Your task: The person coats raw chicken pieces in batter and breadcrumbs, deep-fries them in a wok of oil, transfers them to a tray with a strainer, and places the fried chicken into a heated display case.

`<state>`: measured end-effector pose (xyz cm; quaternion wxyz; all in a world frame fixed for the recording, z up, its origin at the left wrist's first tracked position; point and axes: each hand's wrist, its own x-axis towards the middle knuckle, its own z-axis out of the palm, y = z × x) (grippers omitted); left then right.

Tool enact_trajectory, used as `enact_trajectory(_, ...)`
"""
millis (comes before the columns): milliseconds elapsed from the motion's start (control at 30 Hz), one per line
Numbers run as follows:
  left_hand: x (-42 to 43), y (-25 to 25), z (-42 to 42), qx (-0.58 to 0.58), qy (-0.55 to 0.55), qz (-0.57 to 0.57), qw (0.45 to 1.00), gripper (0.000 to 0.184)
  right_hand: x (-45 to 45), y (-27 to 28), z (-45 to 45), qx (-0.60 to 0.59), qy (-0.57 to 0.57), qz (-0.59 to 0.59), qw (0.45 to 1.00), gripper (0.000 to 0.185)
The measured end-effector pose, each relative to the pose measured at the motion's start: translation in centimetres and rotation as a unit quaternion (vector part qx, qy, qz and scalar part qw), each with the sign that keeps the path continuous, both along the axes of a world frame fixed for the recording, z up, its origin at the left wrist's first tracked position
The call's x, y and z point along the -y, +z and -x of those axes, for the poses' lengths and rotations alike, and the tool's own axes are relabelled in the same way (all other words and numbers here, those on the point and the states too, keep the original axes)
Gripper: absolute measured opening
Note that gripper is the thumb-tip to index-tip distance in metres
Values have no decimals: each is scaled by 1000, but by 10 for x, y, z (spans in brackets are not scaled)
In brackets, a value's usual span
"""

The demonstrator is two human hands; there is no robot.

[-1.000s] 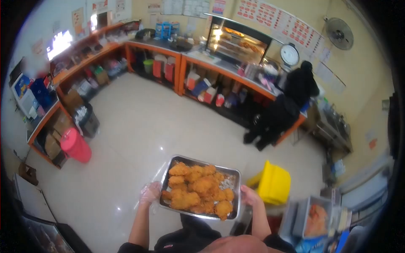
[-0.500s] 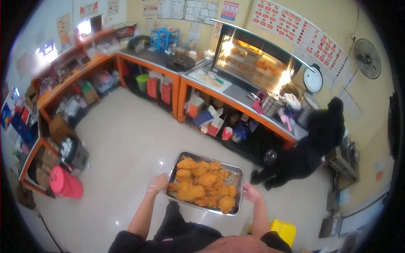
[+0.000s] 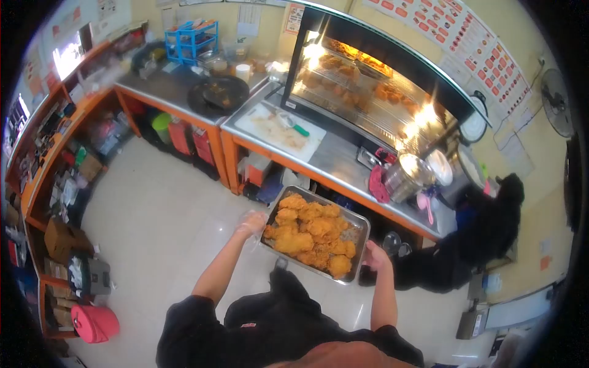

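Note:
A rectangular metal tray (image 3: 363, 236) heaped with golden fried chicken pieces (image 3: 313, 232) is held out in front of me, above the floor. My left hand (image 3: 251, 223), in a clear plastic glove, grips its left end. On the opposite end my right hand (image 3: 375, 255) is closed around the rim; its fingers are partly hidden by the tray. Beyond the tray runs a steel-topped counter (image 3: 343, 161) with an orange edge. On it stands a lit glass display warmer (image 3: 368, 86) with more fried food inside.
A white cutting board (image 3: 279, 132) bears a green-handled tool (image 3: 299, 130). Steel pots (image 3: 405, 178) stand at the counter's right. A person in black (image 3: 472, 233) bends over at the right. Shelves line the left; a pink bin (image 3: 95, 323) stands on the floor.
I have come closer to the counter and the display warmer, carrying the tray in both hands. The person in black at the right has bent lower.

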<state>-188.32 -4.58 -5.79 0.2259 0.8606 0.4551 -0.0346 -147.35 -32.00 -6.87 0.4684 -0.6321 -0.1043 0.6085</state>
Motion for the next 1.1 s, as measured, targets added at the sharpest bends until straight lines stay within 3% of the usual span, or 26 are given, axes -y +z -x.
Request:
enact_trajectory(167, 0, 15, -14, -19, -47, -37, 998, 24, 19, -14, 8, -7, -33, 14, 999, 29)
enact_trajectory(267, 8, 57, -21, 85, 38, 13, 996, 23, 18, 19, 11, -1, -41, 21, 999, 24)
enact_trajectory(367, 7, 90, -10, 24, 9, 21, 999, 26, 22, 7, 26, -20, -64, -18, 998, 25)
enact_trajectory(433, -9, 68, -18, 24, -87, 17, 996, 28, 21, 8, 27, -29, -121, -31, 992, 22)
enact_trajectory(500, -28, 24, -36, 98, -82, -5, 992, 30, 23, 49, 62, 7, -192, -80, 978, 22)
enact_trajectory(600, -48, 49, -37, 169, -33, 63, 983, 35, 25, 51, 57, 31, -229, -18, 973, 22)
enact_trajectory(700, -91, 56, -39, 273, 81, 51, 957, 40, 47, 28, 22, 75, -190, -32, 978, 24)
enact_trajectory(733, -112, 48, -47, 305, 146, -25, 941, 42, 51, -24, -8, 331, -253, -27, 909, 22)
enact_trajectory(767, -135, 37, -58, 334, 207, -102, 914, 43, 36, 2, 17, 317, -298, -72, 897, 21)
enact_trajectory(833, -132, 73, -46, 299, 272, -42, 914, 48, -1, 76, 86, 290, -377, -167, 863, 19)
enact_trajectory(867, -136, 90, -47, 283, 299, -14, 911, 51, -11, 70, 83, 352, -333, -128, 865, 20)
enact_trajectory(933, -184, 27, -47, 278, 289, 1, 916, 54, -72, 131, 140, 451, -182, -166, 858, 21)
enact_trajectory(1000, -203, 22, -55, 250, 263, -35, 931, 54, -143, 173, 190, 368, -146, -207, 895, 22)
enact_trajectory(1067, -182, 64, -34, 180, 230, -121, 949, 50, -197, 174, 219, 289, -73, -273, 915, 24)
enact_trajectory(1100, -183, 62, -33, 211, 276, -131, 929, 46, -225, 175, 233, 256, -45, -295, 920, 24)
